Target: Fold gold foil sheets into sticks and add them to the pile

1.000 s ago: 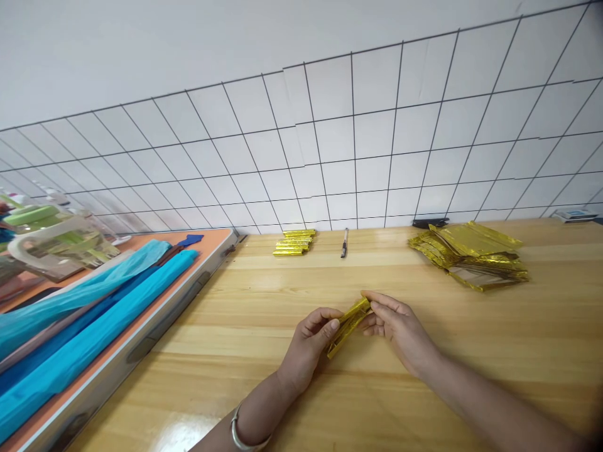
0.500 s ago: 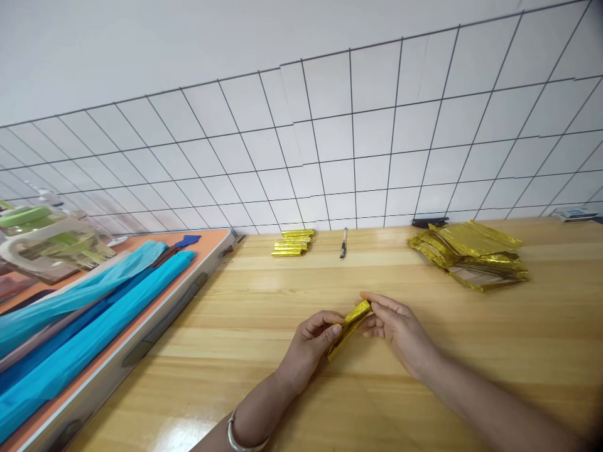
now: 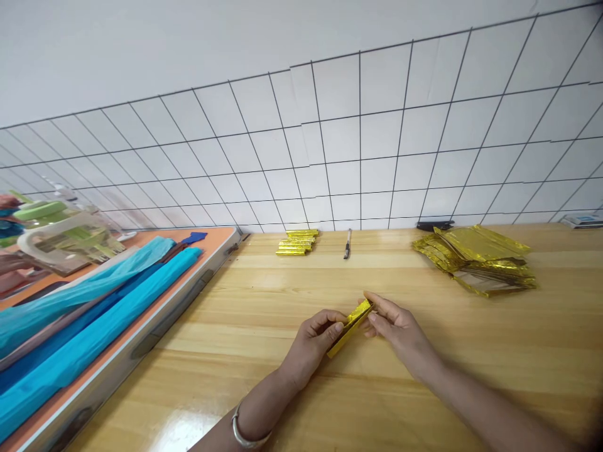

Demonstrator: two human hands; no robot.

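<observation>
Between my two hands is a narrow folded strip of gold foil paper [image 3: 350, 329], tilted with its far end up to the right. My left hand [image 3: 313, 346] pinches its lower left part between thumb and fingers. At the upper right end, my right hand [image 3: 394, 323] grips the strip, thumb in front and fingers partly hidden behind it. Beyond the hands, several rolled or folded gold foil pieces [image 3: 296, 243] lie side by side near the wall. A loose stack of flat gold foil sheets [image 3: 480, 251] sits at the right.
A black-and-white pen [image 3: 347, 245] lies near the wall. Behind the foil stack is a black object [image 3: 434, 225]. At left, an orange-topped case [image 3: 221, 236] bears blue crepe paper rolls [image 3: 141, 317] and a clear container with a green lid [image 3: 40, 212]. A gridded wall [image 3: 381, 135] bounds the table.
My right thumb has moved onto the front of the gold strip's upper end, and the strip's long edge now faces me more. The whole view has shifted slightly.
</observation>
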